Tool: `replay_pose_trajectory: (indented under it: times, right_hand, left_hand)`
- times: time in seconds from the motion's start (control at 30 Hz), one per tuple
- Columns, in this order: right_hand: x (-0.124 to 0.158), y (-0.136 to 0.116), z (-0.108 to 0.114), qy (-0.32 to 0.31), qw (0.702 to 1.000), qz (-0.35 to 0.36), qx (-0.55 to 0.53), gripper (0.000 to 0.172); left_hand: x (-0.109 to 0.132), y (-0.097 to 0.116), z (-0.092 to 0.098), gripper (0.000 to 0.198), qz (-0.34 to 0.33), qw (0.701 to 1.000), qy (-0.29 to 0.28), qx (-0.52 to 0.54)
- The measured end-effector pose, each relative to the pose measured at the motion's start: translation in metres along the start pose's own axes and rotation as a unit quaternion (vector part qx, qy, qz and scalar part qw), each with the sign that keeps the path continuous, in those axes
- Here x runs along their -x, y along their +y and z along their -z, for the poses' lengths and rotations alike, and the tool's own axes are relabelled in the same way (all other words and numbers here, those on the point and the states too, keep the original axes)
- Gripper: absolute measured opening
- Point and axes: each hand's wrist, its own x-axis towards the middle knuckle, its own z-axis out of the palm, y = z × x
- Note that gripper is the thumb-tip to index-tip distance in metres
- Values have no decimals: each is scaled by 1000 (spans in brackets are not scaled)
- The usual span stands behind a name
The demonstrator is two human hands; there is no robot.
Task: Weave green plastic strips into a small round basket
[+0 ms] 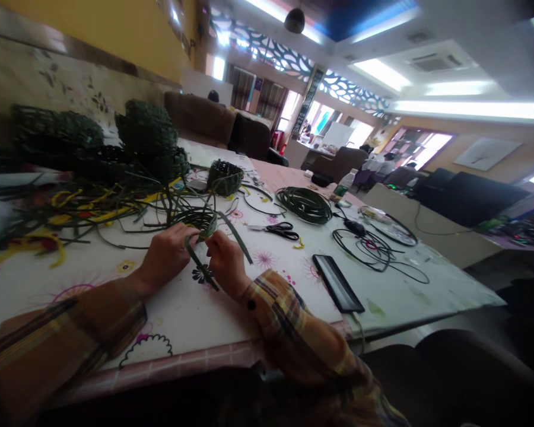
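Note:
A partly woven green basket [207, 222] with loose strips sticking out sits at the middle of the table. My left hand [172, 246] is closed on its near left rim. On the right side, my right hand [225, 258] is closed, pressed against the weave where a green strip crosses. One strip end [204, 270] hangs down between the hands, and another bends out to the right above my right hand. The fingertips are partly hidden behind the knuckles. Beyond the basket lie black-handled scissors [282, 230] and a small finished-looking woven basket [225, 177].
Loose green and yellow strips [89, 207] and several woven baskets [146, 139] crowd the left. A coil of green strip [304, 204], a phone [338, 283], a cable [369, 249] and a bottle [345, 182] lie or stand to the right. The table's front edge [196, 362] is close.

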Motion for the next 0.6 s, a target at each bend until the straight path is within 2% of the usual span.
replay_pose_trajectory:
  times: [0.1, 0.2, 0.27, 0.5, 0.6]
  right_hand:
    - [0, -1, -2, 10, 996, -54, -67, 17]
    - [-4, -2, -3, -4, 969, -158, -190, 15]
    - [-8, -2, -2, -22, 953, -181, -242, 13]
    - [-17, 11, 3, -46, 962, -185, -197, 10]
    - [-20, 16, 6, -37, 969, -174, -173, 14]
  left_hand:
    - [-1, 1, 2, 28, 15, 1000, 3, 21]
    - [-1, -1, 1, 29, 9, 999, 10, 36]
    - [-2, -2, -1, 29, 8, 999, 12, 36]
    - [-5, -4, 1, 25, 36, 998, 22, 51]
    - [-3, -5, -2, 25, 17, 998, 18, 54]
